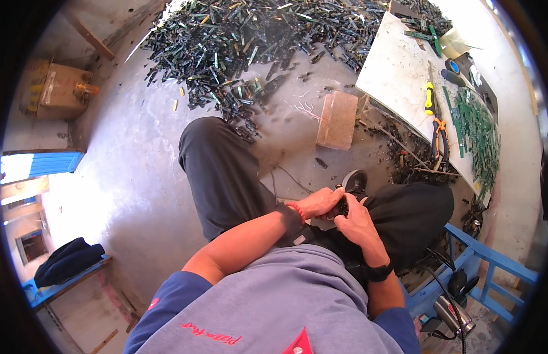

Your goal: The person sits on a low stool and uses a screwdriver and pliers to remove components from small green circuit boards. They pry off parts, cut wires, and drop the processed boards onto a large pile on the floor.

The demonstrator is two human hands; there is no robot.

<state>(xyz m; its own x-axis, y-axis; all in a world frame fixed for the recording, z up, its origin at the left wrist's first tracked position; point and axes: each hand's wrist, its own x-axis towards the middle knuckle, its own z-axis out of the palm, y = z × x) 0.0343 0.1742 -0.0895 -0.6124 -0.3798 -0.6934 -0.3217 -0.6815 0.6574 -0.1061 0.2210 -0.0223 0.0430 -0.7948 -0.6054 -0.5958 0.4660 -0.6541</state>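
Matt grey concrete floor [132,171] w/ glossy green circuit-board scrap heap [250,41], rough brick [337,120], scuffed white matt board [398,76], pliers [439,138] w/ orange plastic grips, blue-painted wood stool [492,259], matt black cloth trousers [226,177], shiny metal disc [355,179].

Dark tool [346,194] mostly hidden between left hand [319,202] and right hand [355,223] — type unreadable. Scrap pile [256,41] cut off at top edge — single pieces too small to identify. Blue frame [486,259] cropped at the rim.
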